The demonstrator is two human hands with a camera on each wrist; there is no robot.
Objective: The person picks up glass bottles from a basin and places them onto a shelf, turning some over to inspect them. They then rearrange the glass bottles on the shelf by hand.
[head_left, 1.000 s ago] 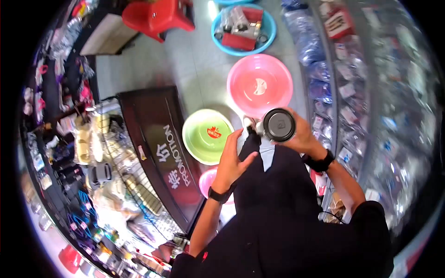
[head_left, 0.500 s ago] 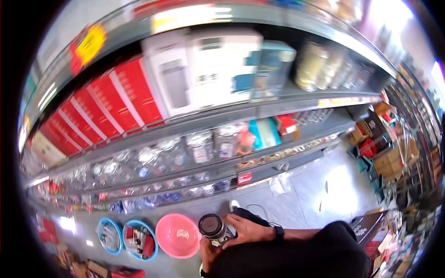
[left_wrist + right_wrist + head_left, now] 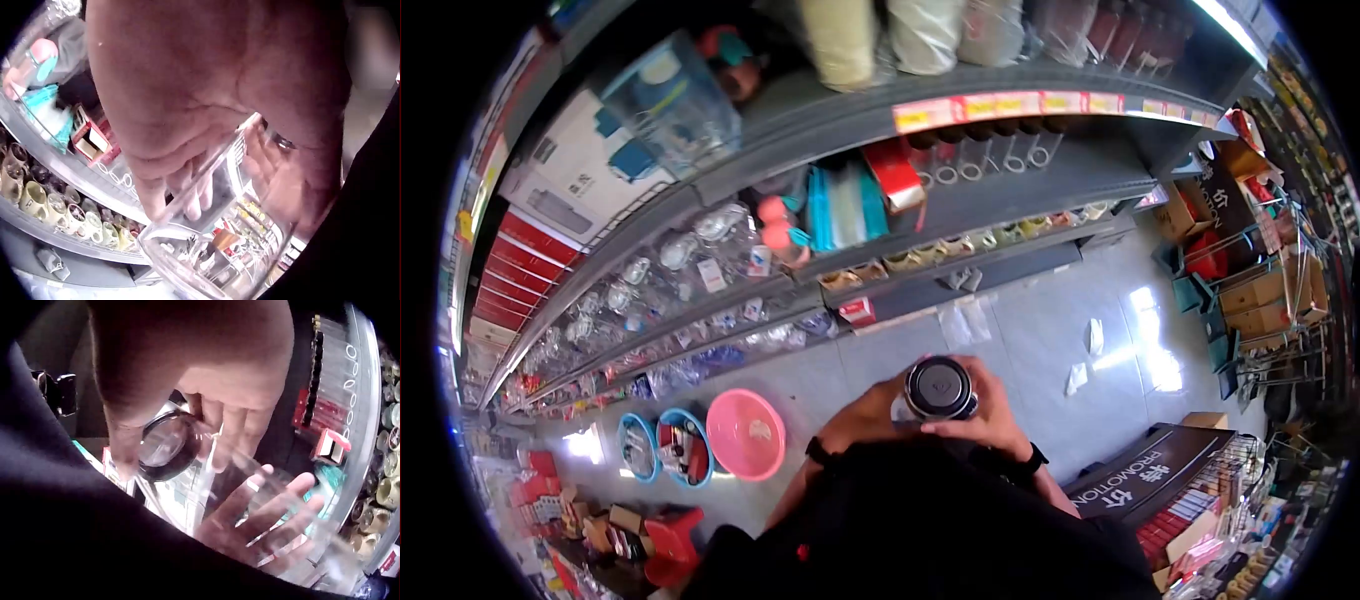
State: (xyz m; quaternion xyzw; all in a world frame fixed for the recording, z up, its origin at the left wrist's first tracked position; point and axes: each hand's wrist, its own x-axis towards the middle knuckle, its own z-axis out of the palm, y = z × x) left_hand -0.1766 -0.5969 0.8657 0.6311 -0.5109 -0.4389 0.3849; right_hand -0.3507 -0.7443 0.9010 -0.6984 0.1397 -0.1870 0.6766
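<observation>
Mid-air before the person's body, a clear jar with a black lid (image 3: 941,388) is held upright between both hands. The left hand (image 3: 865,415) grips its left side, and the right hand (image 3: 997,412) curls round the right side. In the left wrist view the transparent body of the jar (image 3: 187,265) runs down past the left fingers (image 3: 194,200). Seen from the right wrist, the right thumb and fingers wrap the jar near a dark ring (image 3: 169,447), while the left fingers (image 3: 269,512) spread along the clear wall.
A long shelf (image 3: 1020,190) of cups, boxes and bagged glassware stands ahead. On the floor to the left are a pink basin (image 3: 745,435) and two blue basins (image 3: 685,450), with a red stool (image 3: 670,545) nearby. A promotion stand (image 3: 1145,480) stands at right.
The head view has swung from the basins toward the shelf, and the body has turned. The left hand, apart from the jar at first, has come onto it; the right hand still holds it.
</observation>
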